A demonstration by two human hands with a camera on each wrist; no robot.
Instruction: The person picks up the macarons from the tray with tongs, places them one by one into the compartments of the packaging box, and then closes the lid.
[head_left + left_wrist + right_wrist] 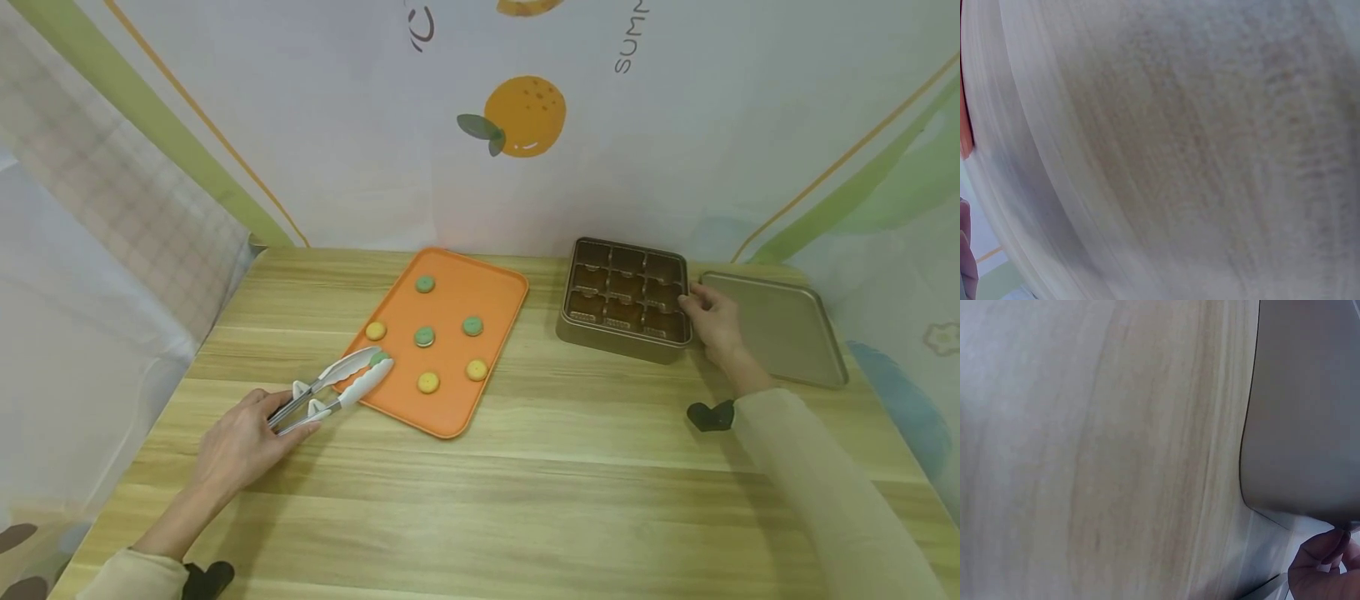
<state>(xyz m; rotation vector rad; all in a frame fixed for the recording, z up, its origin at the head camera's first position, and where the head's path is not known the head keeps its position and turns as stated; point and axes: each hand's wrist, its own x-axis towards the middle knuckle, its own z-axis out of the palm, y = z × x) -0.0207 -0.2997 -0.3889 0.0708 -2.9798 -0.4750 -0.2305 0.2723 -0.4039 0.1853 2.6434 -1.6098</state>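
Note:
My left hand (243, 437) holds a pair of tongs (330, 387) with metal arms and white scalloped tips. The tips stand on either side of a green macaron (378, 358) at the near left edge of an orange tray (450, 417). Other green macarons (472, 326) and yellow macarons (428, 382) lie spread over the tray. On the right, my right hand (716, 321) pinches the right rim of a bronze baking tin (618, 337) with a nine-section divider (625, 286) in it. In the right wrist view, fingers (1319, 556) meet the tin's corner.
A flat gold lid or tray (795, 333) lies right of the tin, partly behind my right hand. Wooden table (480, 517) stretches between and in front of the trays. A white cloth printed with an orange (525, 117) hangs along the table's back edge.

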